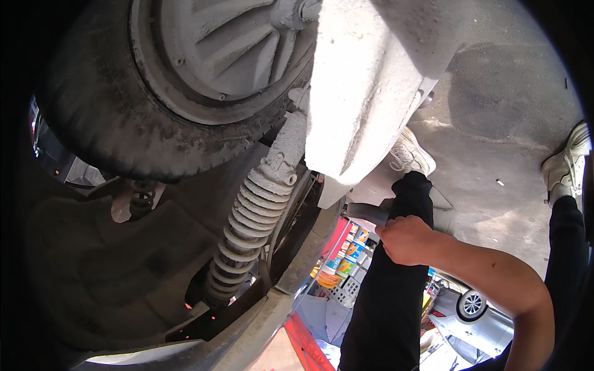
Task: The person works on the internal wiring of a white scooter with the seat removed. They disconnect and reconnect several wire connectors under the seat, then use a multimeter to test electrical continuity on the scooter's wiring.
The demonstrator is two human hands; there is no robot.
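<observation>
My right hand [405, 240] has its fingers closed around a dark grey curved piece [365, 212], beside a black-trousered leg [387, 297]. To its left, a coil-spring shock absorber [250, 222], coated in pale grime, stands below a pale, grimy casing [365, 74]. At the upper left is a dirty wheel [136, 130] with a black tyre and pale hub. My left hand is not in view.
A dark wheel-arch liner [124, 266] fills the lower left. Two pale shoes [411, 154] rest on grey pavement [495, 93]. A silver car [470, 334] and stacked colourful containers [349, 260] appear inverted in the lower background, near red panels [306, 343].
</observation>
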